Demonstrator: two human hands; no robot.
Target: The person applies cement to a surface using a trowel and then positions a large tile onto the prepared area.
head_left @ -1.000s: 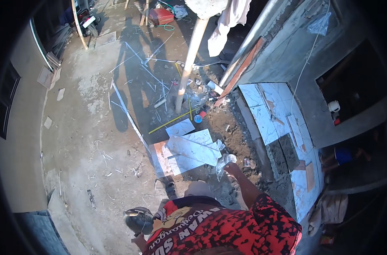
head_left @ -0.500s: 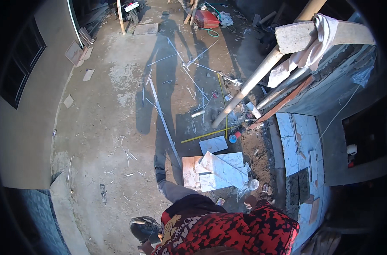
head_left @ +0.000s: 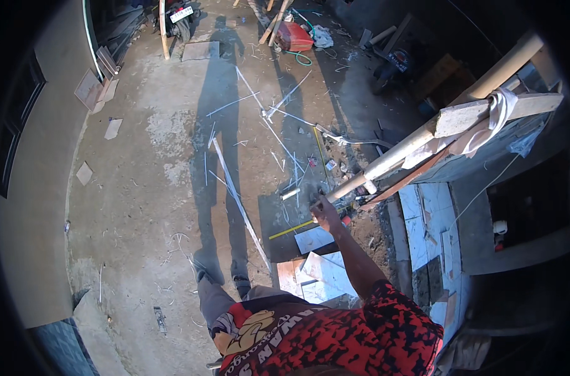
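The right hand point(head_left: 324, 214) overlaps the lower end of the slanting pale pole point(head_left: 391, 160); I cannot tell whether its fingers pinch anything. Marbled tiles point(head_left: 327, 271) lie on the ground point(head_left: 134, 232), nearer the body.

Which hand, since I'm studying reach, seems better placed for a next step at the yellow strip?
Right, most likely: the right hand is stretched forward, appearing near the yellow strip and the lower end of the pole, though contact is unclear. The left hand cannot be made out.
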